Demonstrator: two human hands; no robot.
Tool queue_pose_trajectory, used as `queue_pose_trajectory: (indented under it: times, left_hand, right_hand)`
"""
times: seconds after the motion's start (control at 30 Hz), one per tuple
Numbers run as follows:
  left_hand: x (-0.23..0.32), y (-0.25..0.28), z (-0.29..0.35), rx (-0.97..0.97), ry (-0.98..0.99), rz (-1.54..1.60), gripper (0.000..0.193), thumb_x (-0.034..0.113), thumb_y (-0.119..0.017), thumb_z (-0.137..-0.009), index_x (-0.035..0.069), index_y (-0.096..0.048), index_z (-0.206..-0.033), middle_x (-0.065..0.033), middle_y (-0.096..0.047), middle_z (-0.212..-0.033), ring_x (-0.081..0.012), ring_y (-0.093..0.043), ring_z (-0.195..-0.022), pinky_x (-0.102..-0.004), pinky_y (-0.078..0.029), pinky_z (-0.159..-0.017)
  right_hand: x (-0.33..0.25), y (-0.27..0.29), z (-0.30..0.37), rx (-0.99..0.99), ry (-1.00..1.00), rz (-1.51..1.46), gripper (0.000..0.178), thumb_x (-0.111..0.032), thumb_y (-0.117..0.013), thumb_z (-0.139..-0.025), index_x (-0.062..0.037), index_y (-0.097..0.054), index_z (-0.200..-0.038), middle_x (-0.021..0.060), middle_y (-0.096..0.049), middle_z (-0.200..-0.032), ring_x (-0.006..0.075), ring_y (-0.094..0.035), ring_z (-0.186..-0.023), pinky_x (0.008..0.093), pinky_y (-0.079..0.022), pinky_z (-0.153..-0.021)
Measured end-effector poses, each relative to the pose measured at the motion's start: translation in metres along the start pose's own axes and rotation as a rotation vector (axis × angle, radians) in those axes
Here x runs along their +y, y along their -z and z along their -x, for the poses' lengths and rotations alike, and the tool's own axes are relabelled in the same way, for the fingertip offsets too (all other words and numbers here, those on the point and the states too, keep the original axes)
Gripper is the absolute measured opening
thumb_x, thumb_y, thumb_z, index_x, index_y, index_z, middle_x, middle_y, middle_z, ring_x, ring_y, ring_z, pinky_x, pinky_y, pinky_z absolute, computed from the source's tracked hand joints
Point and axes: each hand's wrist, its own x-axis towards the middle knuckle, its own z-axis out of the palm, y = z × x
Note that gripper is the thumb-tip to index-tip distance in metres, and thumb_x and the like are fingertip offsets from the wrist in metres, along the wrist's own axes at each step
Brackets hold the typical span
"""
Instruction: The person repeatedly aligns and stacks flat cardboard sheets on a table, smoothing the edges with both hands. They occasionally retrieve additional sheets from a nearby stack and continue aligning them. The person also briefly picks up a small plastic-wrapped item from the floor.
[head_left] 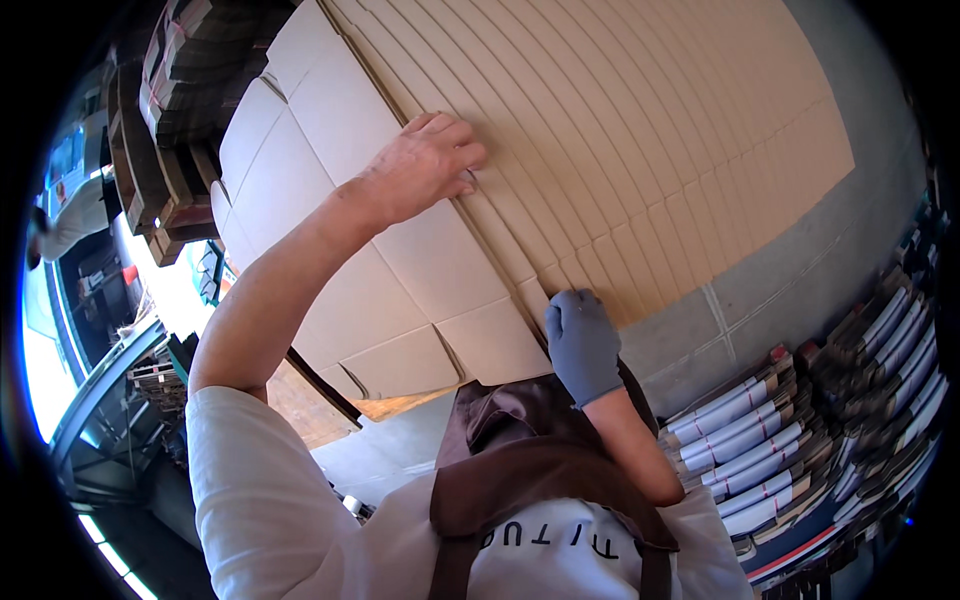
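A fanned row of brown flat cardboard sheets (640,140) spreads across the middle and right, each overlapping its neighbour. On its left lies a flat creased cardboard blank (400,275) with slots and flaps. My left hand (432,160), bare, reaches across this blank, fingers curled over the edge of the nearest fanned sheet; the fingertips are partly hidden. Closer to my body, my right hand (582,345) wears a grey glove. Its bent fingers close on the near corner of the cardboard sheets, and their tips are hidden from view.
Wooden pallets (165,190) with stacked cardboard stand at the far left. At the lower right are bundles of flat cardboard (740,440) tied with red string. Grey floor (690,335) shows beside the fanned sheets. Another person (75,220) is at the left edge.
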Motion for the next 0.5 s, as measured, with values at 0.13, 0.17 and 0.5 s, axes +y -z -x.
queue_pose_trajectory:
  times: [0.13, 0.17, 0.5]
  left_hand:
    - [-0.001, 0.0, -0.002, -0.01, 0.014, -0.038, 0.029, 0.013, -0.083, -0.078, 0.01, -0.064, -0.099, -0.0041, -0.059, -0.104, -0.0266, -0.057, -0.108, -0.0414, -0.048, -0.102]
    - [-0.001, 0.0, -0.003, -0.018, 0.015, -0.036, 0.029, 0.013, -0.083, -0.078, 0.01, -0.063, -0.099, -0.0045, -0.058, -0.104, -0.0268, -0.057, -0.108, -0.0417, -0.048, -0.103]
    - [-0.002, 0.004, 0.005, 0.023, -0.006, -0.054, 0.035, 0.021, -0.084, -0.075, 0.012, -0.062, -0.101, -0.008, -0.058, -0.109, -0.0297, -0.055, -0.113, -0.0422, -0.046, -0.104]
  right_hand:
    - [0.002, 0.001, -0.004, -0.013, -0.022, -0.018, 0.014, -0.023, -0.06, -0.099, -0.01, -0.057, -0.094, 0.0117, -0.062, -0.092, 0.0318, -0.065, -0.086, 0.0457, -0.057, -0.068]
    - [0.003, 0.001, -0.004, -0.015, -0.025, -0.026, 0.014, -0.023, -0.06, -0.099, -0.0099, -0.057, -0.094, 0.0119, -0.062, -0.092, 0.0321, -0.065, -0.085, 0.0459, -0.057, -0.068]
    - [0.001, 0.0, -0.006, -0.035, 0.004, -0.029, 0.013, -0.02, -0.061, -0.097, -0.0083, -0.057, -0.094, 0.0147, -0.063, -0.093, 0.0357, -0.065, -0.081, 0.0489, -0.054, -0.07]
